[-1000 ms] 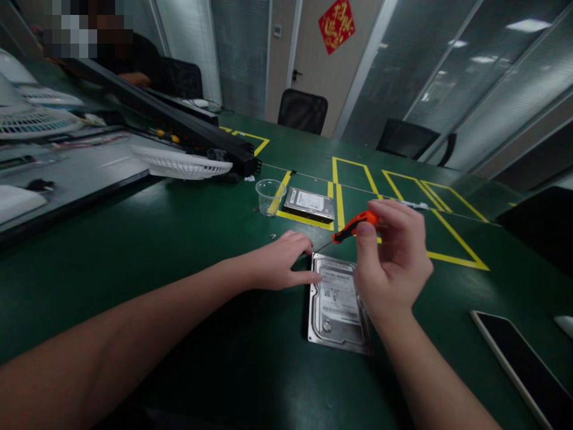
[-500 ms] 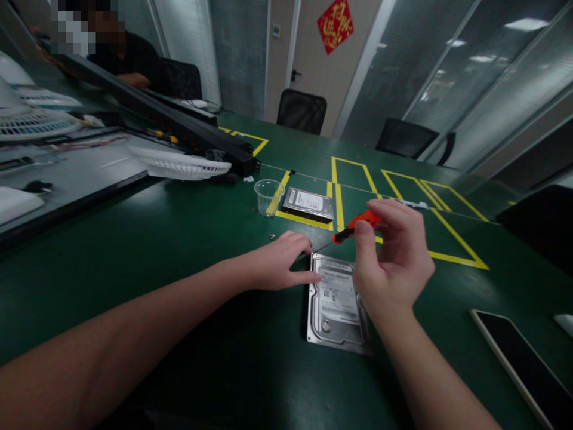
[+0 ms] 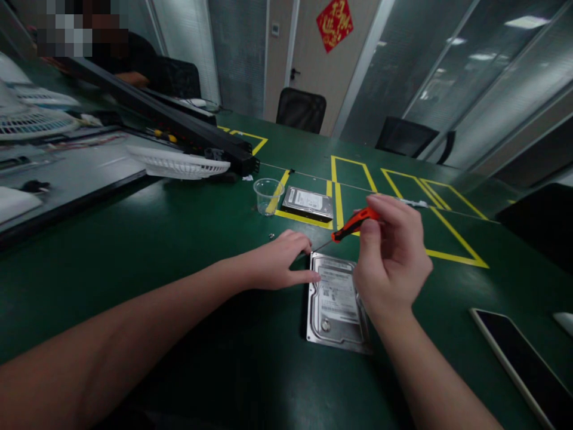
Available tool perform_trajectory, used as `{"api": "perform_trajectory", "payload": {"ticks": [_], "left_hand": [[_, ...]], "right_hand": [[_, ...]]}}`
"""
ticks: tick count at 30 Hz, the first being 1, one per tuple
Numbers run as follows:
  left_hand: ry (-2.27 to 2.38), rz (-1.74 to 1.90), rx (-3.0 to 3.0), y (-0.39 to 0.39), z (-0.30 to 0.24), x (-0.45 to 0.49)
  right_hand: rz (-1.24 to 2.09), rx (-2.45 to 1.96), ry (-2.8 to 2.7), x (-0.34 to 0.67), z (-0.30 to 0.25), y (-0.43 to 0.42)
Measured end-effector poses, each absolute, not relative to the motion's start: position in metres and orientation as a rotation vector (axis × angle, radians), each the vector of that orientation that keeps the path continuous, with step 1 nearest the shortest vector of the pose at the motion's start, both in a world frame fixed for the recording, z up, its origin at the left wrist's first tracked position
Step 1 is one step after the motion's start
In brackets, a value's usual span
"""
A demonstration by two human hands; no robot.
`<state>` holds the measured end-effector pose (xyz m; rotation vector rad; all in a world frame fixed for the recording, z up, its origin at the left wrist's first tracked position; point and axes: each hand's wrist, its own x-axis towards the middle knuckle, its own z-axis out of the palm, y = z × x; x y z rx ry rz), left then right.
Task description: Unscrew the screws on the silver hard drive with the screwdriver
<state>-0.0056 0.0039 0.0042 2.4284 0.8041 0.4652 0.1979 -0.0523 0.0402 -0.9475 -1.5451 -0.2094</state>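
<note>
Green table (image 3: 188,224) stands before glass walls (image 3: 403,77). The right hand's (image 3: 396,263) grip is closed around a screwdriver (image 3: 351,226), slanting down-left towards the far-left corner of a hard disk drive (image 3: 338,298) lying flat on this table, long axis running near to far. The left hand (image 3: 284,263), half open, touches the drive's edge.

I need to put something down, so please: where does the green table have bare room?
The green table is bare between the left forearm and grey panel, and between the right forearm and phone. It is crowded at the near hard drive, with the left hand, right hand and screwdriver, and around the clear cup and far hard drive.
</note>
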Motion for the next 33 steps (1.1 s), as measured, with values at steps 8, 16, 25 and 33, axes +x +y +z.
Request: {"api": "perform_trajectory", "payload": {"ticks": [8, 16, 25, 33], "left_hand": [[0.817, 0.457, 2.412, 0.0028, 0.0062, -0.0054], [0.815, 0.447, 2.427, 0.0032, 0.0067, -0.0058], [0.811, 0.476, 2.424, 0.0030, 0.0055, -0.0055], [0.806, 0.456, 2.419, 0.0030, 0.0063, -0.0057]], "right_hand": [[-0.098, -0.951, -1.576, 0.1986, 0.0402, -0.0557], [-0.159, -0.921, -1.523, 0.1954, 0.0392, -0.0533], [-0.184, -0.934, -1.539, 0.1951, 0.0381, -0.0510], [-0.083, -0.923, -1.521, 0.1969, 0.0377, -0.0541]]}}
